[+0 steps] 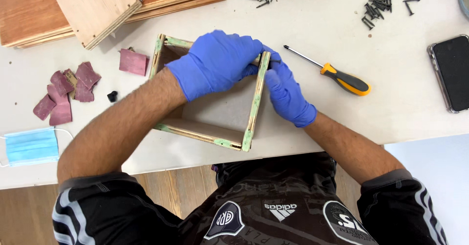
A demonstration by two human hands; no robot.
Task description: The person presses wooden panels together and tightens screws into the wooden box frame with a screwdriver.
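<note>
Seen from above, a person in blue gloves works on a small open wooden box frame [251,109] lying on a white tabletop [337,113]. The left hand [215,63] lies curled over the frame's far corner, fingers wrapped down onto the top edge and gripping the wood. The right hand [287,92] sits just beside it against the outer face of the frame's right wall, fingers closed in a pinch around a small dark screw [274,61] at that wall's upper end; whether the screw touches the wood cannot be told. The frame's plywood edges carry patches of green paint, and its near wall lies below both hands. Just beyond the right hand, on its outer side, lies a screwdriver [337,76] with an orange and black handle, its shaft pointing toward the hands. Farther away past it are two loose heaps of black screws [376,8], and a dark phone [452,73] rests well off to the right hand's outer side. Out past the left hand lie torn pieces of reddish sandpaper [73,86], a small black cap [112,96] and a blue face mask [31,146], with stacked wooden boards [97,5] beyond them.
</note>
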